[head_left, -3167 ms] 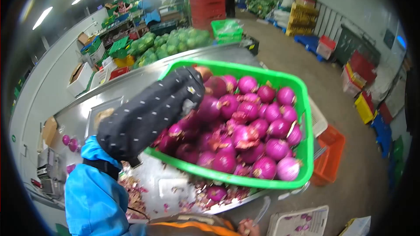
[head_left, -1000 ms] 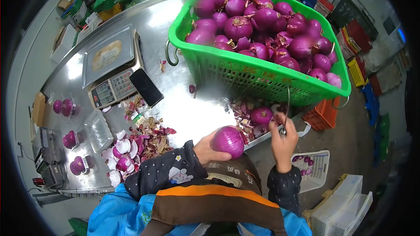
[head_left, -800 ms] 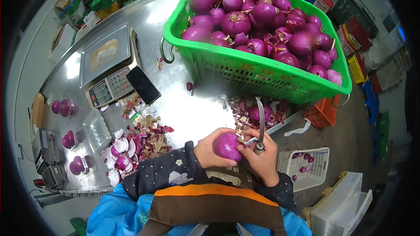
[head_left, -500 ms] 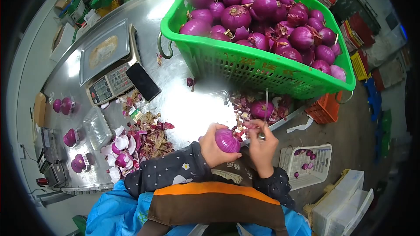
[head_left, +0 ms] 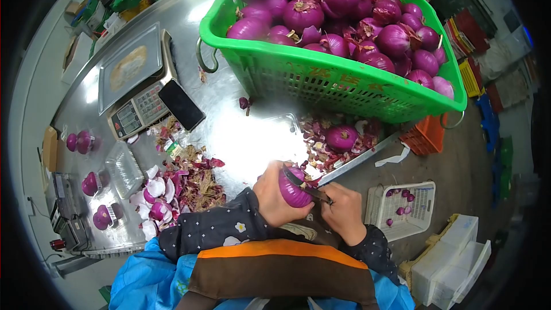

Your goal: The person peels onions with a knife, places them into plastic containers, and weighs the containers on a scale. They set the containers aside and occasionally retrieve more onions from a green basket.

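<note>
The left hand has the onion wrapped up tight, fingers curled round its far side and thumb near the top. It holds it just off the near edge of the desk, above the person's apron. The right hand is closed on the handle of the knife, and here is the change: half a second ago the blade stood straight up while the fingertips picked at the onion's top. Now the blade lies slantwise across the onion's upper face, tip toward the left thumb, touching the skin. The right hand has dropped lower and sits just right of the onion, knuckles close to the left hand.

The onion itself has barely moved; it stays in the same grip at the same spot by the desk edge. How deep the blade sits cannot be told.

Behind the hands, the green basket heaped with red onions stands on the desk as before. A loose onion rests among scraps just in front of it. Left of the hands lies a spread of peels, unchanged. Farther back sits the scale with a phone leaning against its front corner. On the floor to the right, a white crate holds a few small pieces.
</note>
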The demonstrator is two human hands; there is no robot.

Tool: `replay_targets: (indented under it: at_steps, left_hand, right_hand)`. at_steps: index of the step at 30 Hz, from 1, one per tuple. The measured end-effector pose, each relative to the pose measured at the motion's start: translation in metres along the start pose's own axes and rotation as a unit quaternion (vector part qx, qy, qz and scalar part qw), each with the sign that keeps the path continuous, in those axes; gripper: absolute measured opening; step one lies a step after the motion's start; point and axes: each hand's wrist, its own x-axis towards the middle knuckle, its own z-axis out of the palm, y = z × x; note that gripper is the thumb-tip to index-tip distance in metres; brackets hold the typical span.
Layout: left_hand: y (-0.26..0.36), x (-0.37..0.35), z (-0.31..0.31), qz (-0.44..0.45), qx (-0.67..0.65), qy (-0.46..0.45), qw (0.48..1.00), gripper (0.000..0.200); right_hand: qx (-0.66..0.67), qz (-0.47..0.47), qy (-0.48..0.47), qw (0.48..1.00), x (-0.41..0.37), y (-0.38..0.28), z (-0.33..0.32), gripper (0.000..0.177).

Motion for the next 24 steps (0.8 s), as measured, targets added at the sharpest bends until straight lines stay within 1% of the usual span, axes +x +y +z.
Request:
replay_targets:
  at_steps: [2,5,7,9,10,11,12,13,14,15,16,17,19,20,21,22,23,24]
  left_hand:
    - [0.002,-0.001,0.000,0.011,0.012,0.023,1.000,0.078]
    - [0.004,-0.004,0.001,0.021,0.010,0.023,0.999,0.078]
    - [0.005,-0.008,0.001,0.013,-0.014,0.011,1.000,0.080]
    - [0.007,-0.009,-0.004,0.007,-0.037,-0.001,0.999,0.081]
    - [0.008,-0.008,-0.008,0.058,-0.082,-0.012,0.995,0.082]
    - [0.009,-0.007,-0.011,0.106,-0.126,-0.021,0.986,0.083]
    - [0.005,-0.006,-0.012,0.107,-0.183,-0.070,0.975,0.083]
    - [0.003,-0.005,-0.010,0.108,-0.182,-0.068,0.975,0.083]
    - [0.002,-0.002,-0.008,0.069,-0.245,-0.100,0.962,0.083]
    - [-0.001,-0.001,-0.005,0.028,-0.306,-0.133,0.942,0.083]
    - [-0.008,-0.001,-0.001,-0.007,-0.363,-0.132,0.922,0.081]
    - [-0.013,-0.001,0.001,-0.006,-0.362,-0.135,0.922,0.081]
    - [-0.020,-0.003,0.002,-0.047,-0.373,-0.122,0.919,0.079]
    - [-0.018,-0.003,0.001,-0.048,-0.372,-0.123,0.919,0.079]
    - [-0.014,-0.002,0.000,-0.039,-0.345,-0.119,0.930,0.077]
    - [-0.012,-0.003,0.000,-0.030,-0.318,-0.114,0.941,0.076]
    - [-0.012,-0.004,0.001,-0.031,-0.319,-0.114,0.941,0.076]
    - [-0.012,-0.004,0.002,-0.014,-0.306,-0.111,0.946,0.075]
  right_hand:
    - [-0.001,-0.003,0.006,1.000,-0.001,-0.001,0.002,0.014]
    - [0.004,-0.001,0.020,1.000,-0.002,0.000,0.003,0.017]
    - [-0.020,0.011,0.037,0.999,-0.010,0.011,0.009,0.013]
    - [0.002,0.174,0.075,0.982,-0.024,0.057,0.022,0.011]
    - [-0.002,0.235,0.022,0.972,-0.029,0.071,0.013,0.011]
    - [0.065,0.291,-0.015,0.954,-0.039,0.088,0.011,0.012]
    - [0.108,0.321,-0.007,0.941,-0.034,0.076,0.002,0.014]
    - [0.150,0.349,0.003,0.925,-0.027,0.060,-0.011,0.018]
    - [0.151,0.345,0.006,0.926,-0.019,0.045,-0.020,0.018]
    - [0.119,0.216,0.058,0.967,-0.014,0.028,-0.027,0.022]
    - [0.084,0.085,0.110,0.987,-0.010,0.016,-0.033,0.027]
    - [0.085,0.086,0.113,0.986,-0.008,0.008,-0.037,0.027]
    - [0.096,-0.001,0.054,0.994,-0.004,-0.003,-0.042,0.036]
    - [0.113,-0.015,0.038,0.993,-0.001,-0.006,-0.044,0.035]
    - [0.113,-0.014,0.038,0.993,0.002,-0.014,-0.048,0.035]
    - [0.194,0.052,0.006,0.980,0.004,-0.025,-0.052,0.035]
    - [0.272,0.118,-0.026,0.955,0.008,-0.034,-0.052,0.035]
    - [0.234,0.029,-0.001,0.972,0.016,-0.037,-0.047,0.036]
